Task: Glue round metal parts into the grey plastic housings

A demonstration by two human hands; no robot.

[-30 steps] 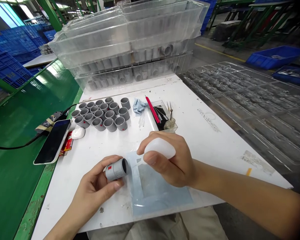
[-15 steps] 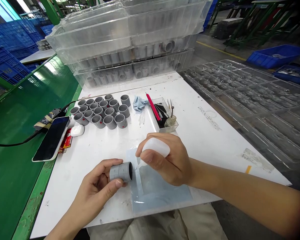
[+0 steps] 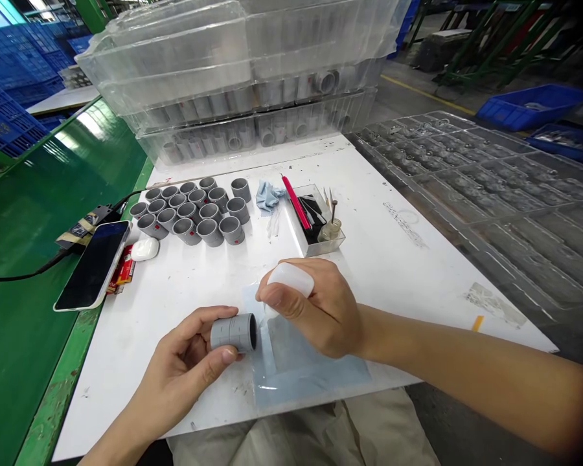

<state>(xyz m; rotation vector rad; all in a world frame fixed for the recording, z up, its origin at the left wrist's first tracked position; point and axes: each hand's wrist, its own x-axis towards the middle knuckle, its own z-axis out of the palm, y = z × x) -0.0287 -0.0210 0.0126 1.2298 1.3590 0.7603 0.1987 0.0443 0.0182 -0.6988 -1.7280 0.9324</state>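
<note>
Between the thumb and fingers of my left hand lies a grey cylindrical sleeve with fine dark lines around its side. It is tilted on its side, its dark open end facing right. My right hand is wrapped around a white plastic squeeze bottle, whose rounded base points up; its lower end is mostly hidden by my fingers. The bottle is close to the sleeve's open end; whether they touch I cannot tell. Under my right hand lies a pale blue sheet on the white table.
Several grey sleeves stand grouped at the left, by a phone and a white earbud case. Behind my hands are a crumpled blue cloth and a small tool box. Stacked clear trays rise at the back.
My right hand and the bottle have shifted slightly left, nearer the sleeve's open end. The whole view has moved a little; my left hand keeps the sleeve in the same hold.
</note>
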